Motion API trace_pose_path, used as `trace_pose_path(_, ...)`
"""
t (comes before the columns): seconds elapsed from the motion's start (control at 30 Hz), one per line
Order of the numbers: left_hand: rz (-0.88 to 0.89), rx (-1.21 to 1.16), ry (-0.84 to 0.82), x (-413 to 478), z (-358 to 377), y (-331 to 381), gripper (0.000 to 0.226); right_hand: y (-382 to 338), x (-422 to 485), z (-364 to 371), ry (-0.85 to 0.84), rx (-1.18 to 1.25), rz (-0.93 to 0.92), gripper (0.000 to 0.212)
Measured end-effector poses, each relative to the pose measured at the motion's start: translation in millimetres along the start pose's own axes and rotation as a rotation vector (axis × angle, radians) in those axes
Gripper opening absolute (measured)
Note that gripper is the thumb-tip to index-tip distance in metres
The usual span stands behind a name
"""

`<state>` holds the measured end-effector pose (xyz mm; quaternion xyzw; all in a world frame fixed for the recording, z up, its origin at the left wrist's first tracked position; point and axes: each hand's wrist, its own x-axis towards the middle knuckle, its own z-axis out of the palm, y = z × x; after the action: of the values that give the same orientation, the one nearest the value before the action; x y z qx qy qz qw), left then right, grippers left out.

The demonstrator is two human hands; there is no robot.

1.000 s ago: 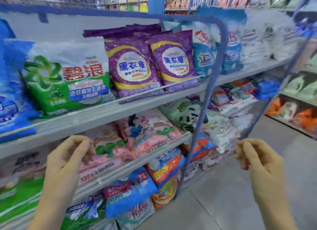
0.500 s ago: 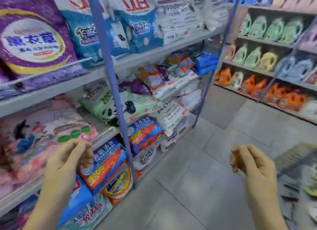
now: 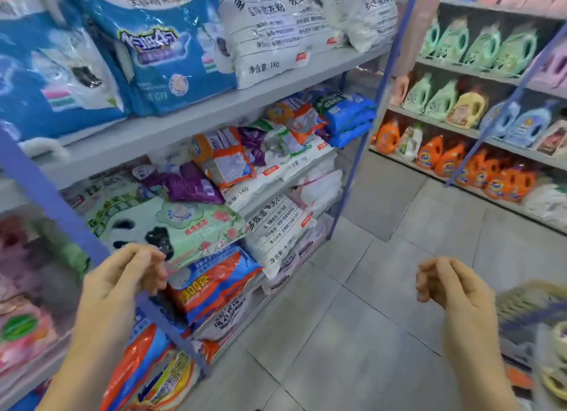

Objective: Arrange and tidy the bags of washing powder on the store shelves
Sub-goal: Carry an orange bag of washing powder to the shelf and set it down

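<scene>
The left hand point(image 3: 122, 283) and right hand point(image 3: 451, 285) hover with a loose, empty grip, fingers curled round nothing, probably poised to reach. The bags point(image 3: 233, 162) lie heaped askew on the shelves point(image 3: 199, 120) to the left, so they likely need straightening.

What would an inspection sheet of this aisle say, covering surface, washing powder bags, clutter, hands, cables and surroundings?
Surface: grey shelf boards on blue uprights.
Job's things: blue bags and white bags upright on the upper shelf; panda bag lying flat below.
Clutter: small purple and orange bags jumbled on top of flat white bags on the middle shelf.
Hands: left hand and right hand raised, fingers loosely curled, holding nothing.
Cables: nothing seen.
Surroundings: tiled floor; detergent bottles on the far shelves.
</scene>
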<state>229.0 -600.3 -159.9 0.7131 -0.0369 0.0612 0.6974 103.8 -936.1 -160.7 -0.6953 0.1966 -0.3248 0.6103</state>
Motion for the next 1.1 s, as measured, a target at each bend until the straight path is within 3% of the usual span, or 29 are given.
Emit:
trace_pose_path(0.1,0.009,0.034,0.034,28,17,-3,0.039,7,45,16,-0.045,0.017,0.029,0.035)
trace_pose_path(0.17,-0.021,0.036,0.059,41,26,-4,0.043,14,75,31,-0.105,0.013,0.028,0.040)
trace_pose_path(0.23,-0.049,0.035,0.136,50,33,-6,0.053,25,107,50,-0.176,0.003,0.024,0.048)
trace_pose_path(0.33,-0.056,0.098,0.281,61,46,-10,0.052,43,161,84,-0.326,0.018,0.006,0.030)
trace_pose_path(0.43,-0.080,0.156,0.433,65,62,-14,0.052,62,213,127,-0.524,-0.031,-0.034,0.034)
trace_pose_path(0.53,-0.070,0.197,0.560,66,82,-14,0.063,76,253,174,-0.736,-0.189,-0.154,0.031)
trace_pose_path(0.67,-0.069,0.162,0.720,58,103,-16,0.045,94,277,248,-0.972,-0.434,-0.479,0.015)
trace_pose_path(0.77,-0.104,0.160,0.807,48,114,-12,0.037,105,278,303,-1.089,-0.572,-0.786,0.040)
trace_pose_path(0.87,-0.109,0.185,0.885,33,121,-12,0.044,120,272,344,-1.161,-0.676,-1.094,0.074)
trace_pose_path(0.93,-0.101,0.186,0.895,22,123,-12,0.035,131,268,362,-1.213,-0.771,-1.170,0.090)
trace_pose_path(1.03,-0.135,0.210,0.885,7,125,-10,0.061,142,267,370,-1.228,-0.878,-1.192,0.091)
trace_pose_path(1.1,-0.133,0.204,0.902,3,128,-8,0.048,140,270,371,-1.185,-0.897,-1.256,0.086)
